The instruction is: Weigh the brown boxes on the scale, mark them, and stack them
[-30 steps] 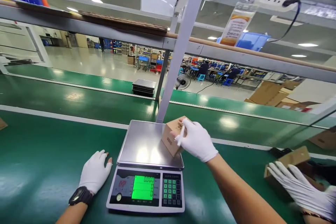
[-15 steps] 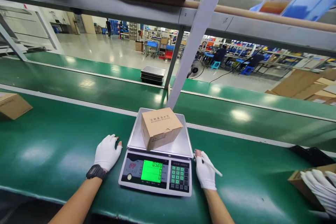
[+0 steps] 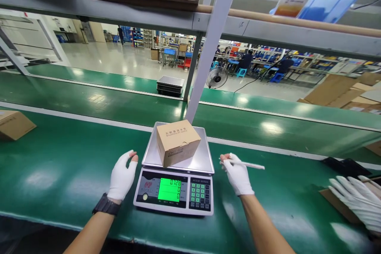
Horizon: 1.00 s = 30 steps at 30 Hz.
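A closed brown cardboard box (image 3: 178, 143) with printed lettering sits at an angle on the metal pan of a digital scale (image 3: 174, 192). The scale's green display is lit and reads about 0.728. Left of the scale, my left hand (image 3: 122, 174), in a white glove with bare thumb and fingertip, is open and holds nothing. On the scale's other side, my right hand (image 3: 236, 174), gloved the same way, pinches a slim white pen (image 3: 250, 164) that points out to the right. Neither hand touches the box.
Another person's white-gloved hand (image 3: 357, 198) rests over a cardboard box (image 3: 339, 206) at the right edge. A second carton (image 3: 16, 125) stands at the far left of the green bench. Behind the scale rises a slanted white post (image 3: 205, 59); another scale (image 3: 170, 85) sits farther back.
My right hand has lifted slightly away from the scale, the pen swinging flatter. My left hand has turned its fingers upward. The display reading has dropped. The co-worker's gloved hand has spread and moved left.
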### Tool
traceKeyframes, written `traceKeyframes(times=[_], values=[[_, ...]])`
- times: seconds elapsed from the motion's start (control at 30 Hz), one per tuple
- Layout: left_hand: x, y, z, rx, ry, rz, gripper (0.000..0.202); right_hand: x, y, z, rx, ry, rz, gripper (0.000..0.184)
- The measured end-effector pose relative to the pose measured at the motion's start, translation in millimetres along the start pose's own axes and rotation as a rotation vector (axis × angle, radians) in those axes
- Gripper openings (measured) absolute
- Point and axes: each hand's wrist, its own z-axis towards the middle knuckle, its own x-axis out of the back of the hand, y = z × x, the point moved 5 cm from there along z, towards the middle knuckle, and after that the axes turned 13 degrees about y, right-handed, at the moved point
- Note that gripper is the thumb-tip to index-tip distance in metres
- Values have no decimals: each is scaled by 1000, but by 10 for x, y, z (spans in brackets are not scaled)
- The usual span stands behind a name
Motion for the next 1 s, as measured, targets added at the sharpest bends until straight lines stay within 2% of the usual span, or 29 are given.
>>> traceKeyframes(times=[0.1,0.17,0.27,0.37,0.43,0.47,0.57,0.73,1.0], values=[[195,513,131,-47,44,-230,48,29,-636,185,130,-36,43,39],[232,897,140,-131,22,-380,59,15,-1116,232,272,-16,46,34],[112,1314,59,-211,-47,-457,90,-81,-1748,183,488,13,75,27],[-119,1432,58,-119,-172,-564,95,-344,-2113,95,564,-208,144,26],[-236,1421,124,-53,-294,-679,93,-541,-2220,75,561,-355,111,29],[-270,1407,166,-31,-349,-731,94,-627,-2249,85,556,-389,78,30],[-289,1363,272,7,-441,-816,96,-835,-2304,158,544,-383,-28,28],[-272,1358,299,23,-416,-838,96,-1052,-2358,237,531,-322,-177,27],[-291,1339,291,9,-399,-825,94,-1129,-2359,251,507,-335,-199,27]])
